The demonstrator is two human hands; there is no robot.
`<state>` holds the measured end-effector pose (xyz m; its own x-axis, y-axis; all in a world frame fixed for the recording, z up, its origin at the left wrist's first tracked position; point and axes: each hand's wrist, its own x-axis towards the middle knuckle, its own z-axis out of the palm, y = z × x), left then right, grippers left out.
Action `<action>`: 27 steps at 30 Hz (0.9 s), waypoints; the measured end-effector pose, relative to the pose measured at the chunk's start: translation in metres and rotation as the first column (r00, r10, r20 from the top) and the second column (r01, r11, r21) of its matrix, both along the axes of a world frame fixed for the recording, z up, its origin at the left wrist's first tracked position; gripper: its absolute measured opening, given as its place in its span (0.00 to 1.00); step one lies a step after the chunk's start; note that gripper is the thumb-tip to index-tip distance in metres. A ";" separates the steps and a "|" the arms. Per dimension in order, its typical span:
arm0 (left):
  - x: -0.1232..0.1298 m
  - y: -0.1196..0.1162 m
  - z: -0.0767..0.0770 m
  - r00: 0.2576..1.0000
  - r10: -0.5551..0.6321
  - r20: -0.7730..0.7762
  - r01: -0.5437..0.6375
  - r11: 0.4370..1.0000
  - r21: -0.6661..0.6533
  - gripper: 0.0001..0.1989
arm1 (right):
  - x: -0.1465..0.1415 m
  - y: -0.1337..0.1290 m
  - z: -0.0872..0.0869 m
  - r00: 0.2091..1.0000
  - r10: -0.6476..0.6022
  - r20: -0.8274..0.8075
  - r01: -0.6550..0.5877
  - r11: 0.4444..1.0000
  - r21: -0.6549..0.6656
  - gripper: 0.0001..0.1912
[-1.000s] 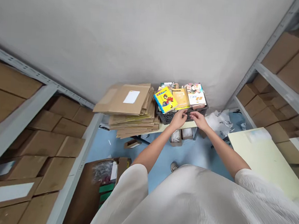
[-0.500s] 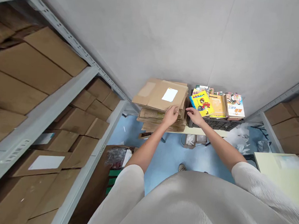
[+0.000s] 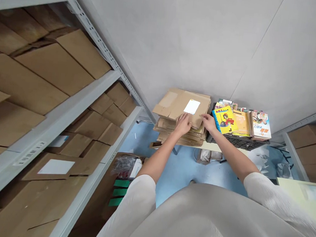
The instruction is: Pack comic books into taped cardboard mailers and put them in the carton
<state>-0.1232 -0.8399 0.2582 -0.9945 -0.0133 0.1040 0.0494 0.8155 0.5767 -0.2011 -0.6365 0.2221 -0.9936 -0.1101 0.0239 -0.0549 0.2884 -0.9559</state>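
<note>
A stack of flattened cardboard boxes (image 3: 172, 103) stands on a pale table against the wall, a white label (image 3: 192, 106) on its top piece. My left hand (image 3: 183, 124) rests on the front edge of the top cardboard, just below the label, its fingers spread. At the front right corner of the stack, my right hand (image 3: 209, 122) has its fingertips against the cardboard edge; whether they pinch it is too small to tell. Right beside that hand, a yellow comic book (image 3: 225, 120) lies tilted on other books in a black crate (image 3: 240, 142).
Metal shelves (image 3: 94, 88) full of cardboard boxes rise on the left, with another shelf (image 3: 294, 155) on the right. An open carton (image 3: 96, 201) holds plastic and green items at lower left. A pale tabletop (image 3: 299, 199) is at lower right.
The view has shifted, so the stack and crate appear farther right. My left hand lies flatter on the top cardboard, and my right hand has come up to the stack's corner.
</note>
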 end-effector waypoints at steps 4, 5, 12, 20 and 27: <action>0.000 -0.005 -0.004 1.000 0.002 -0.023 -0.002 1.000 0.019 0.33 | -0.007 -0.006 0.002 0.997 -0.072 -0.005 0.072 0.997 -0.041 0.21; 0.000 -0.006 -0.004 0.999 0.008 -0.036 -0.007 1.000 0.028 0.32 | -0.009 -0.008 0.003 0.997 -0.083 0.000 0.082 0.995 -0.052 0.23; 0.003 -0.009 0.005 0.997 0.054 -0.063 -0.051 0.997 0.049 0.29 | -0.027 -0.019 0.007 0.987 -0.143 0.068 0.150 0.982 -0.115 0.21; 0.007 -0.017 0.025 0.988 0.125 -0.090 -0.122 0.992 0.039 0.27 | -0.020 0.006 0.021 0.995 -0.084 0.051 0.091 0.983 -0.159 0.23; -0.014 -0.030 0.053 0.940 0.313 -0.135 -0.314 0.949 0.013 0.28 | -0.002 0.071 0.041 0.996 -0.082 0.039 0.088 0.978 -0.187 0.24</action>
